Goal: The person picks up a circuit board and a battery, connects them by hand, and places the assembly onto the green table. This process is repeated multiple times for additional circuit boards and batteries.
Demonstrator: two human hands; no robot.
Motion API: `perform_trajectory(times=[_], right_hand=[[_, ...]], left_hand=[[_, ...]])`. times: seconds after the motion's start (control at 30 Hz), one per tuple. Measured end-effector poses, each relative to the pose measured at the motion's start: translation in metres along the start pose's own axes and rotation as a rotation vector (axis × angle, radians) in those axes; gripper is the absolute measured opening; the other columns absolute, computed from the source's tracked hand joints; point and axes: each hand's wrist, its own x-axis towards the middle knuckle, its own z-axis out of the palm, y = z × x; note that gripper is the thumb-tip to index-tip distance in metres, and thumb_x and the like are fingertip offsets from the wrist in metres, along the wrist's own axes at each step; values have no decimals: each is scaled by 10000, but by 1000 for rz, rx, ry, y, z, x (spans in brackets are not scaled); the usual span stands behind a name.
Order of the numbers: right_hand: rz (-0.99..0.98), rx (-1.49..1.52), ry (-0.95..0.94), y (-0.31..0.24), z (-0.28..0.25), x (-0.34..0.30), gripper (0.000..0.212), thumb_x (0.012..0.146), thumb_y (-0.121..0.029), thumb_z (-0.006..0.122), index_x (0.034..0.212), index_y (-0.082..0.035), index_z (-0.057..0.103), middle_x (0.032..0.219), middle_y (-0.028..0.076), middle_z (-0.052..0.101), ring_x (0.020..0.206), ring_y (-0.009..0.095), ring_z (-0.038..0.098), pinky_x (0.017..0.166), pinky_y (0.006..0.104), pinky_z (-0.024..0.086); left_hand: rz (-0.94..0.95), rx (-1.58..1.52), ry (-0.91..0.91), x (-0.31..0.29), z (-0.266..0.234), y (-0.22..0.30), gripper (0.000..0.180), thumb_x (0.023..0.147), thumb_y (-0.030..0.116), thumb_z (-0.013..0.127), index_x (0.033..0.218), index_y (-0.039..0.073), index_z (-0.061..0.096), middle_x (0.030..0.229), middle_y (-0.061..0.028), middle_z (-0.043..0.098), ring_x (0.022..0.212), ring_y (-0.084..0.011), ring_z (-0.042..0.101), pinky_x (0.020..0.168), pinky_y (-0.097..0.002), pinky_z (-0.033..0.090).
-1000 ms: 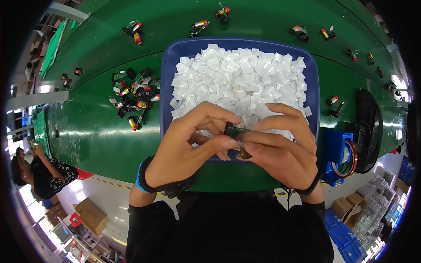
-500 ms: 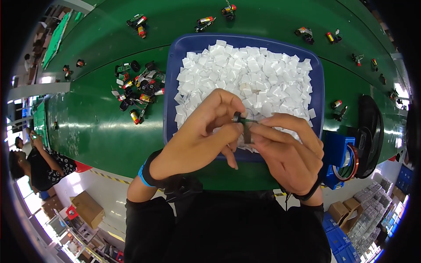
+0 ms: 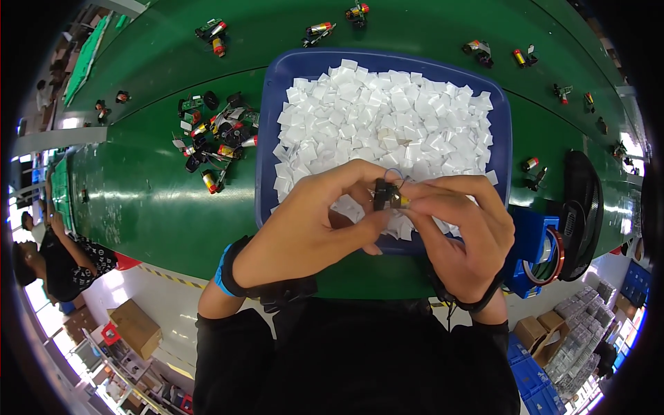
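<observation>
Between the fingertips of both hands, just above the near rim of the blue plastic tray (image 3: 268,138), sits a small black motor-like part with a brass-coloured end (image 3: 384,196). Its dark body stands roughly upright, while the brass end points toward the right hand (image 3: 465,238); which way its long axis truly runs is hard to judge, since fingers cover much of it. The left hand (image 3: 304,232) pinches the dark body between thumb and forefinger, fingers closed on it. The right hand's thumb and forefinger press together on the brass end from the other side. A thin blue wire loop (image 3: 394,173) rises just beyond the fingertips; where it joins the part is hidden.

Beyond the fingers, the tray is heaped with small white square pads (image 3: 387,117). To the left of the left hand's knuckles, well apart, a cluster of small motors and circuit bits (image 3: 214,142) lies on the green work surface (image 3: 138,194). Right of the right hand stands a blue holder with a roll of amber tape (image 3: 546,252), partly cut off by the wrist.
</observation>
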Motion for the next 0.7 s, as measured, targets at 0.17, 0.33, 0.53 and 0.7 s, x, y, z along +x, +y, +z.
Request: perform_trajectory(times=[0.17,0.33,0.53,0.7], right_hand=[[-66,-66,4,-7,0,6,291,656,72,817,884,-45,679,861,64,719,816,208,655,637,273,509],[44,135,121,-6,-21,9,296,677,19,840,924,-39,689,798,77,685,731,170,639,580,253,467],[264,471,-77,-1,-11,-3,271,727,-15,827,956,3,683,781,95,677,637,128,629,550,232,454],[358,637,-28,-2,-3,-4,193,819,-30,763,978,38,678,767,97,679,577,108,624,519,215,447]], left_hand=[[61,16,14,3,2,-1,336,901,-53,628,1229,-42,556,1153,-128,612,909,-159,653,670,-274,624],[178,-201,43,0,-1,-1,325,918,-24,632,1232,-34,547,1128,-157,634,995,-186,661,687,-281,630],[286,-315,97,2,5,-10,319,886,-46,666,1187,-56,561,1176,-191,627,1046,-222,650,728,-306,640],[414,-34,217,1,10,-12,335,862,-52,696,1174,-57,575,1147,-183,651,943,-210,690,725,-287,631]])
